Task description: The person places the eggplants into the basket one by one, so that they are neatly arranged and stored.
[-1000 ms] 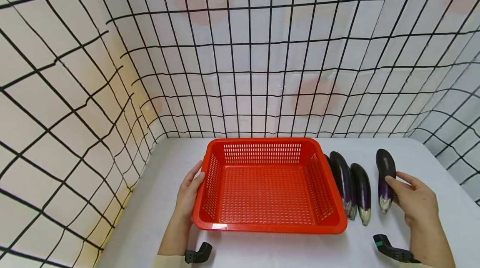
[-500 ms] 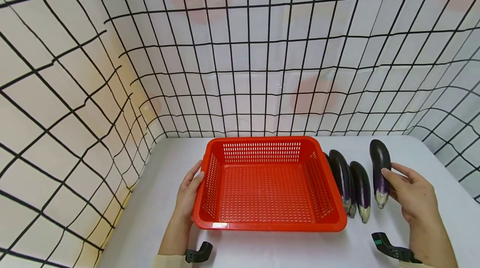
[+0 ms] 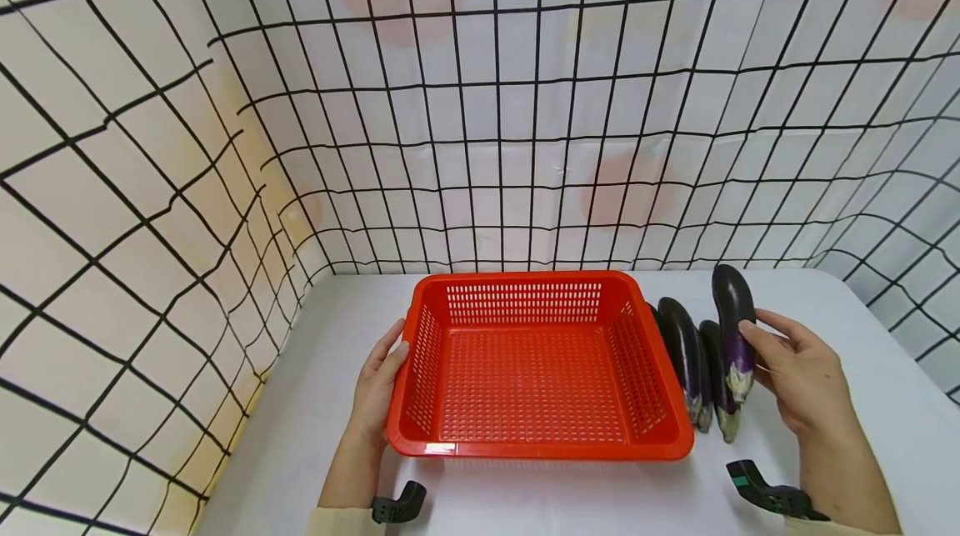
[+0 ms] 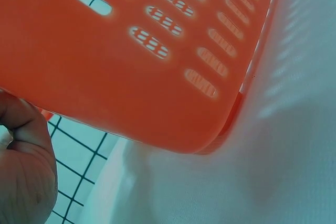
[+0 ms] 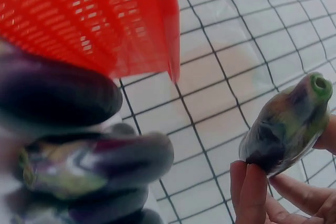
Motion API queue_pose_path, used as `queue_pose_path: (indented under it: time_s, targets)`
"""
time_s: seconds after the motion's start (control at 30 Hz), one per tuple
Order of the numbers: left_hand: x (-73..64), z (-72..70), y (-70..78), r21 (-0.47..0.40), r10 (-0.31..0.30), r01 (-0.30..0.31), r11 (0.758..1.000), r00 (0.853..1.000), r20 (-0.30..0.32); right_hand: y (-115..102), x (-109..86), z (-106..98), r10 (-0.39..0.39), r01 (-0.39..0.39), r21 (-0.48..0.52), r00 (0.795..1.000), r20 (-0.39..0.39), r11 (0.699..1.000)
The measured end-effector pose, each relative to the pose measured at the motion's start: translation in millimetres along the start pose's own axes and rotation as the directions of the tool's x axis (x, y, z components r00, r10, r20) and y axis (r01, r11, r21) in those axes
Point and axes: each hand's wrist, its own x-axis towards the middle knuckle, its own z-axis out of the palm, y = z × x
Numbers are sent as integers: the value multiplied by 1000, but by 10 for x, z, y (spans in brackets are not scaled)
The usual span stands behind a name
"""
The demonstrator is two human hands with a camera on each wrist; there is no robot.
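Observation:
My left hand [image 3: 375, 390] grips the left rim of a red plastic basket [image 3: 525, 390] with slotted walls. The basket holds nothing. In the left wrist view, part of that hand [image 4: 29, 171] shows beside the basket's corner [image 4: 173, 124]. My right hand [image 3: 810, 378] pinches an eggplant [image 3: 732, 303] between thumb and fingers, its pale stem end toward me. The right wrist view shows this eggplant [image 5: 286, 129] held up, apart from the others. Several more eggplants [image 3: 680, 344] lie side by side against the basket's right wall, partly hidden by its rim and the held eggplant.
A white-covered table [image 3: 300, 436] lies under everything. Black wire grid panels [image 3: 517, 144] over white sheeting stand behind it and at both sides. Each wrist wears a black strap [image 3: 772, 494] with a camera mount.
My right hand has lifted the eggplant and carried it left, over the eggplants beside the basket. My left hand and the basket have stayed in place.

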Motion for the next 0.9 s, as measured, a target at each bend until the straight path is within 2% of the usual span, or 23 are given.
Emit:
queue_pose_path:
  time_s: [0.2, 0.33, 0.5, 0.9]
  targets:
    - [4, 2, 23, -10, -13, 13, 1000, 1000, 0, -131, -17, 127, -59, 61, -33, 997, 58, 998]
    - [5, 8, 34, -4, -26, 26, 1000, 1000, -4, -197, -40, 211, -85, 86, -7, 993, 84, 996]
    - [-9, 2, 32, -9, -33, 33, 999, 999, -17, -268, -66, 345, -131, 136, -22, 978, 160, 990]
    - [16, -2, 7, -10, -17, 17, 1000, 1000, 10, -413, -144, 616, -127, 175, -129, 940, 315, 976]
